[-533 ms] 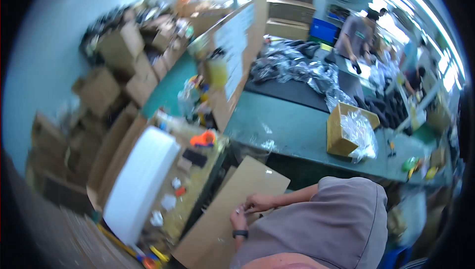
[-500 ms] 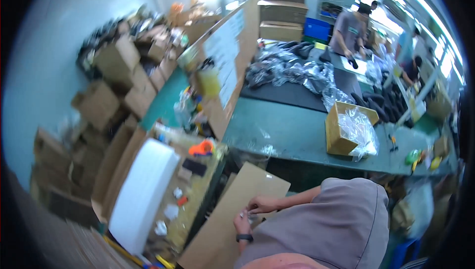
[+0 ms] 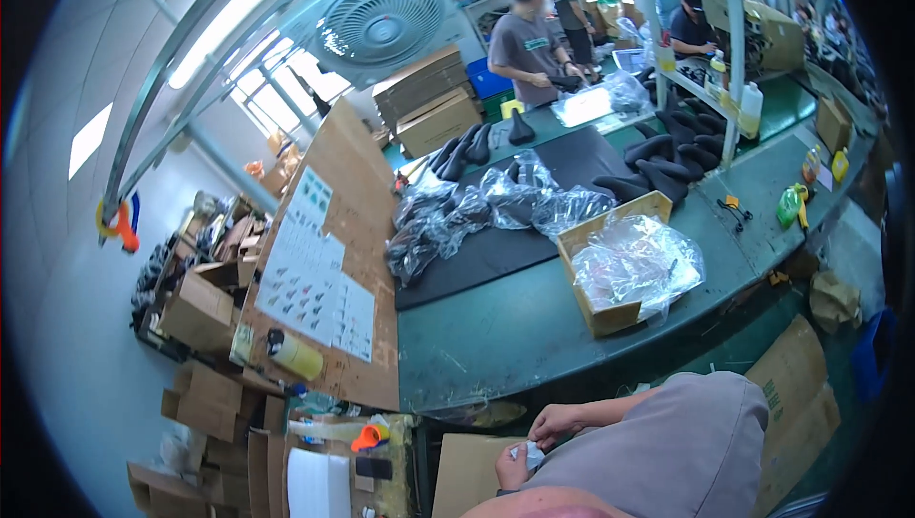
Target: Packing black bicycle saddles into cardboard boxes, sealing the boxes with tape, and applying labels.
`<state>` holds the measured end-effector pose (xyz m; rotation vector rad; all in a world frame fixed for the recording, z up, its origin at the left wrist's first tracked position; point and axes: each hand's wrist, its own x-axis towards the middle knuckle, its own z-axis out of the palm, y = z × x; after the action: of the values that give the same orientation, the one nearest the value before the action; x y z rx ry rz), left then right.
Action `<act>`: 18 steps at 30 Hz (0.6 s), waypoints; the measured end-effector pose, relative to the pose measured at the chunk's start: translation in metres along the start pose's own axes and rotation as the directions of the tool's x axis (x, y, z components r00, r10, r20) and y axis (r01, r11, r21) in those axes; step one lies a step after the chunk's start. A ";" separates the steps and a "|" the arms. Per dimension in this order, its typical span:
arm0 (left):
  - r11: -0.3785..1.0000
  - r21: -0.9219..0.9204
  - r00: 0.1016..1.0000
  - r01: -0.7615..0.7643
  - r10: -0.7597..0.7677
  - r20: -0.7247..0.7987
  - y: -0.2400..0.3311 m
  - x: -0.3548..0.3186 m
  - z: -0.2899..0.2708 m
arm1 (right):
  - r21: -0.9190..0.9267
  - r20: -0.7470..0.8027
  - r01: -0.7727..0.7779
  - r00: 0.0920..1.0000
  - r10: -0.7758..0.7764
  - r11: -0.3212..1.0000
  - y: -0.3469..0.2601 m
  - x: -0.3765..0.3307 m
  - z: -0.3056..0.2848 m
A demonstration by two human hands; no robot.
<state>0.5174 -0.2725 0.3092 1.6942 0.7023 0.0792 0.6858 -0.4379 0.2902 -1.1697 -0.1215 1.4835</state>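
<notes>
My left hand (image 3: 512,467) is closed around a small crumpled white piece (image 3: 531,454), perhaps paper or thin plastic; its kind is not clear. Just above it, my right hand (image 3: 556,423) has its fingers pinched together at the edge of that white piece. Both hands are close together in front of my body, over a flat sheet of brown cardboard (image 3: 462,475). On the green workbench (image 3: 477,351) ahead stands an open cardboard box (image 3: 597,316) filled with clear plastic bags (image 3: 639,265).
Black bicycle saddles (image 3: 667,161) and plastic-wrapped ones (image 3: 505,199) lie on the bench. A wooden board (image 3: 334,232) with papers rises at the left. An orange tape dispenser (image 3: 370,437) and white foam sheets (image 3: 317,485) are at lower left. A co-worker (image 3: 529,46) stands across the bench.
My view has swung up and to the right, showing more of the bench and ceiling. My hands remain together; the white piece between them now shows more plainly.
</notes>
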 end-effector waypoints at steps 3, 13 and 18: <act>1.000 0.023 0.997 -0.004 0.002 0.075 0.015 0.016 0.039 | 0.114 -0.044 -0.004 0.999 0.009 0.993 -0.004 -0.034 -0.034; 0.999 0.033 0.964 -0.036 0.026 0.264 0.016 0.022 0.057 | 0.284 -0.145 0.163 0.981 -0.125 0.945 0.028 -0.072 -0.032; 0.967 -0.248 0.956 -0.059 0.126 0.266 0.011 0.003 0.023 | 0.023 -0.249 0.298 0.926 -0.284 0.954 0.015 -0.088 0.029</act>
<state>0.5345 -0.2918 0.3125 1.4692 0.3833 -0.0112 0.6384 -0.4972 0.3456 -1.2173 -0.0776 1.0674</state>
